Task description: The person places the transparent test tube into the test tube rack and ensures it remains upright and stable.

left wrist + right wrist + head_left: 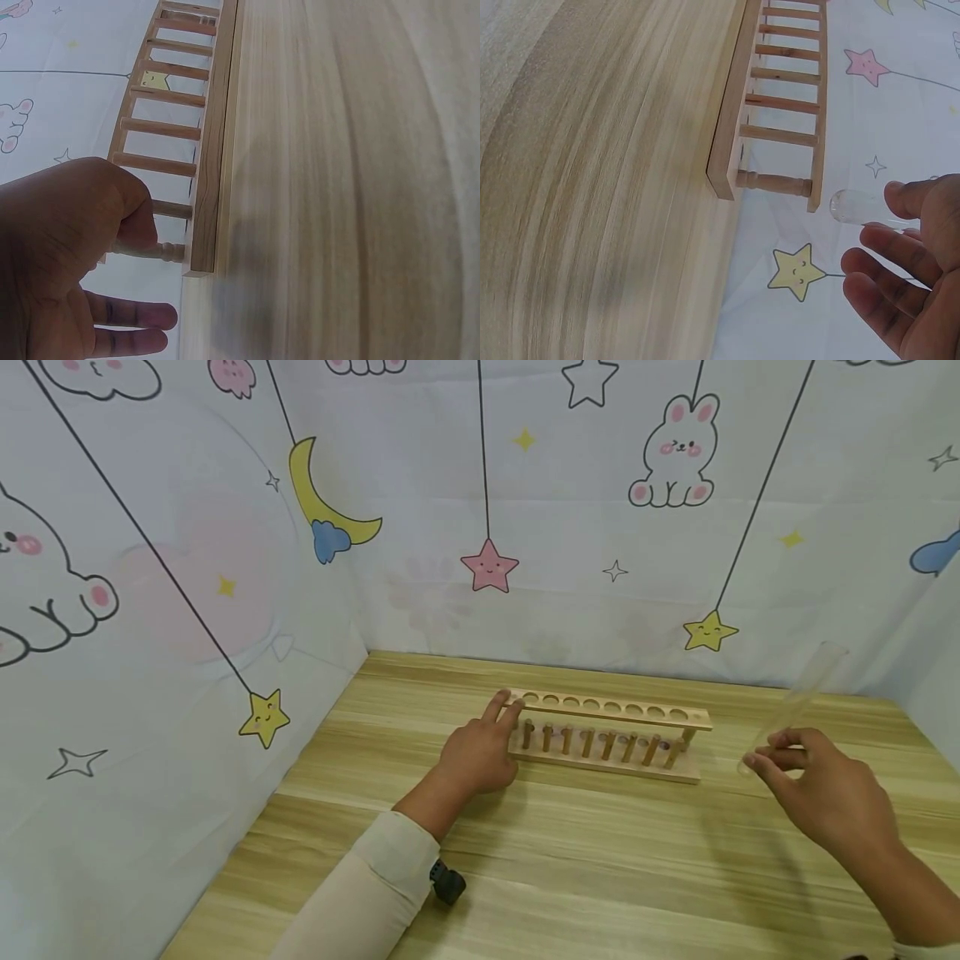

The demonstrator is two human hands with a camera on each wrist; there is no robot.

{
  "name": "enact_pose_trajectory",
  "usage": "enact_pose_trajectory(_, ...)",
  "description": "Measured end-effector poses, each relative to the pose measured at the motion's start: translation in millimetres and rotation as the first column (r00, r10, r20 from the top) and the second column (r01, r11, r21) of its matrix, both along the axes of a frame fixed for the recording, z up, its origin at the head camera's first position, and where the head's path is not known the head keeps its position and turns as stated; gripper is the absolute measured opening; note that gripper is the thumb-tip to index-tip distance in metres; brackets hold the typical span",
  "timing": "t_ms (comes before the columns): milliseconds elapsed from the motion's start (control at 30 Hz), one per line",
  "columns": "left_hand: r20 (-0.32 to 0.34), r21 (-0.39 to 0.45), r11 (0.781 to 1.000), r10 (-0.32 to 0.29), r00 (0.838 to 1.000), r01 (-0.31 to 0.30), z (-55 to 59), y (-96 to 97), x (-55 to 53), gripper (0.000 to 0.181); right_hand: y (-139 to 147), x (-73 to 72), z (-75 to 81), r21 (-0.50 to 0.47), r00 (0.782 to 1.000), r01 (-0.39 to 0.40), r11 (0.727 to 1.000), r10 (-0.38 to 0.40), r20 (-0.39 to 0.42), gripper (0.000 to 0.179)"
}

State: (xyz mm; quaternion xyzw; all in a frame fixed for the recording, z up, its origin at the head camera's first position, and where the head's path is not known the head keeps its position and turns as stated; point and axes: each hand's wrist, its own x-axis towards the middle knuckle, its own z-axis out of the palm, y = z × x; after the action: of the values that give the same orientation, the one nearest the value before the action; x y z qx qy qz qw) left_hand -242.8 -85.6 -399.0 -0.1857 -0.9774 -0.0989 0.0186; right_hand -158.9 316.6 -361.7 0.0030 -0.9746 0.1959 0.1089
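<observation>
The right hand point(840, 793) pinches a clear tube point(808, 687) near its lower end, tilted, right of the wooden rack point(607, 768) (slack fingertips could drop it); the left hand point(480, 756) grips the rack's left end.

Screened tabletop work space; what room lies around it, I cannot tell. White sheeting point(420, 460) printed in a nursery style with cartoon rabbits point(678, 456), stars point(489, 568) and a moon point(302, 481) encloses my wood-grain table point(585, 860) at left, far side and right. The wooden rack point(600, 766) and clear tube point(809, 683) before me are laboratory-type ware.
</observation>
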Motion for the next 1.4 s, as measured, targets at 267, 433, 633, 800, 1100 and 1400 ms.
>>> enact_pose_trajectory(267, 0.009, -0.004, 1.000, 0.003, 1.000, -0.003, 0.1, -0.1, -0.2, 0.088, -2.6, -3.0, -0.2, -0.011, 1.000, -0.009, 1.000, 0.009, -0.010, 0.061)
enact_pose_trajectory(433, 0.011, -0.005, 1.000, 0.003, 1.000, -0.003, -0.1, -0.3, -0.2, 0.088, -2.7, -4.3, -0.4, -0.002, 1.000, -0.004, 1.000, 0.004, -0.007, 0.059)
enact_pose_trajectory(633, 0.006, -0.004, 1.000, 0.003, 1.000, -0.003, -0.5, -0.3, -0.1, 0.087, -3.2, -5.8, -1.4, -0.006, 1.000, -0.014, 1.000, 0.014, -0.014, 0.056)
enact_pose_trajectory(800, 0.006, -0.003, 1.000, 0.006, 1.000, -0.006, -1.1, 0.1, -0.4, 0.087, -5.1, -6.9, -2.1, -0.019, 1.000, -0.025, 1.000, 0.025, -0.015, 0.058)
enact_pose_trajectory(1100, 0.001, -0.009, 1.000, 0.007, 1.000, -0.007, -1.5, 0.2, -0.6, 0.088, -5.4, -9.4, -1.7, -0.030, 0.999, -0.046, 0.999, 0.045, -0.005, 0.059)
enact_pose_trajectory(1400, 0.005, -0.011, 1.000, 0.008, 1.000, -0.008, -1.6, 0.2, -0.9, 0.088, -8.9, -11.6, -3.3, -0.035, 1.000, -0.022, 0.999, 0.022, 0.010, 0.059)
